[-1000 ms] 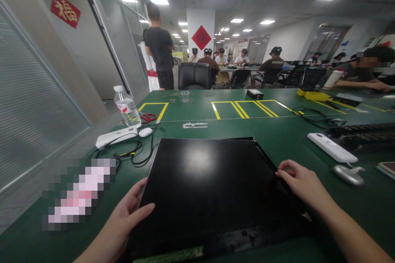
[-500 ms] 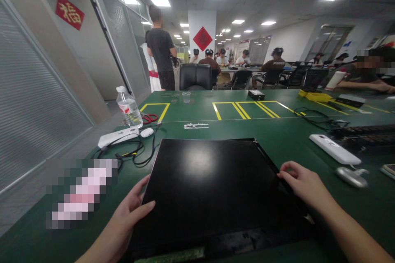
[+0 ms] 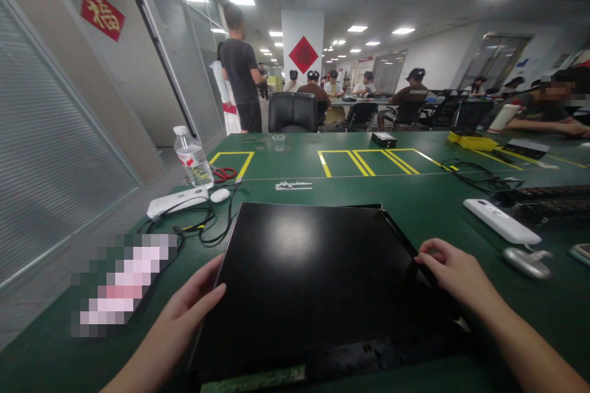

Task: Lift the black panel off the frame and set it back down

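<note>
Left fingers (image 3: 211,299) partly hidden by black panel (image 3: 313,276), pink item (image 3: 131,276) pixelated, right-edge device (image 3: 582,252) cropped

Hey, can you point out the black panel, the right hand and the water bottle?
Black panel (image 3: 318,282): head view, the middle of its glossy dark face.
Right hand (image 3: 454,270): head view, the back of the hand.
Water bottle (image 3: 192,158): head view, the side of its clear body.

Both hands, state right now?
Left hand: closed on the left edge of the black display panel, thumb on top.
Right hand: closed in a pinch at the panel's right edge.
</note>
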Demonstrator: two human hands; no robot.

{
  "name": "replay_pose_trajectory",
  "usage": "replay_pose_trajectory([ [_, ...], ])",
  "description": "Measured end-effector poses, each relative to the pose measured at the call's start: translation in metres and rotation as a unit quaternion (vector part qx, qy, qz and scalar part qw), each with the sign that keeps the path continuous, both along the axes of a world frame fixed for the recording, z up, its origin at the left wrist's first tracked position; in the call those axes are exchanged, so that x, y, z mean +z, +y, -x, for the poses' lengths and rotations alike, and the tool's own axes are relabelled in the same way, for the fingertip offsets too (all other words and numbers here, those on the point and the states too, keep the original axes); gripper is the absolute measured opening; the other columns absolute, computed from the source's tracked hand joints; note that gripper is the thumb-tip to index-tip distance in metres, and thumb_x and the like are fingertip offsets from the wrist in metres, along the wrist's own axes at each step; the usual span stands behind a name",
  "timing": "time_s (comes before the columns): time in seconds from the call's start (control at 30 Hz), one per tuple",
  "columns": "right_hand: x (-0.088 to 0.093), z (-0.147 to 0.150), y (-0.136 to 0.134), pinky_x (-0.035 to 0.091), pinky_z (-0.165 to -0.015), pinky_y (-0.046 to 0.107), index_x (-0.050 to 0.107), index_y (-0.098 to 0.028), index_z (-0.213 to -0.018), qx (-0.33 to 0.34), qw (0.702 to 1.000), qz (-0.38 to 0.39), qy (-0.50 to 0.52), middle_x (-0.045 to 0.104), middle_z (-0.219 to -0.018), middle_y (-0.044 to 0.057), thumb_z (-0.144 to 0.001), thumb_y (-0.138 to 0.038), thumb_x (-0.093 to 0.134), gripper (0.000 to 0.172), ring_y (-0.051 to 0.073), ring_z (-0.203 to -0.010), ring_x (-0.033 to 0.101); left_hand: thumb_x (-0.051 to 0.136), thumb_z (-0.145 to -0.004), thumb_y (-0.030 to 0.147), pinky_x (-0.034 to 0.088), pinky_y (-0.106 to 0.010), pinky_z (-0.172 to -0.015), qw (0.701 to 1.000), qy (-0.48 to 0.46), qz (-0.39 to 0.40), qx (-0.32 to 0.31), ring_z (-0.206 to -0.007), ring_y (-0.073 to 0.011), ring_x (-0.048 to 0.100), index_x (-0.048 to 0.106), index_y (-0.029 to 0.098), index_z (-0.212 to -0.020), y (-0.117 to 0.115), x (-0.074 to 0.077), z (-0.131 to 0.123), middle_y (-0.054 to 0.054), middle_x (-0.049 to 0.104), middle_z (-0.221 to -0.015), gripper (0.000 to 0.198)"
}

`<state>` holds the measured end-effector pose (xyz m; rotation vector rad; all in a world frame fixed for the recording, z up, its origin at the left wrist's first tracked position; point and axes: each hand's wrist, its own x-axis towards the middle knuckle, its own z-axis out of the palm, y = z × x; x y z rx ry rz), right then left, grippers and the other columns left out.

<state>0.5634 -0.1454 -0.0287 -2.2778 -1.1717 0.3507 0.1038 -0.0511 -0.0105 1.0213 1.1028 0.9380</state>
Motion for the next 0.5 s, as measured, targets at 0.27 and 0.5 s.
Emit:
replay_pose_trajectory([
  [0.27,0.002,0.003,0.001,0.043,-0.056,0.033,0.062,-0.027,-0.074,-0.009,1.0,-0.008,0.004,0.071,-0.064,-0.001,-0.069,-0.045,0.054,0.021,0.02,-0.051,0.06,0.078,-0.069,0.052,0.037,-0.049,-0.111,0.963,0.198,-0.181,-0.019,-0.131,-0.0375,0.051,0.078,0.031,-0.109,0.016,-0.013,0.013,-0.008,0.061,-0.135,0.045],
  [0.5,0.0,0.001,0.002,0.044,-0.055,0.034,0.062,-0.027,-0.076,-0.014,1.0,-0.007,0.023,0.075,-0.072,0.0,-0.069,-0.045,0.053,0.022,0.019,-0.049,0.059,0.075,-0.069,0.051,0.034,-0.051,-0.112,0.937,0.281,-0.205,-0.033,-0.128,-0.0379,0.053,0.079,0.029,-0.104,0.018,-0.018,0.012,-0.011,0.063,-0.131,0.042],
])
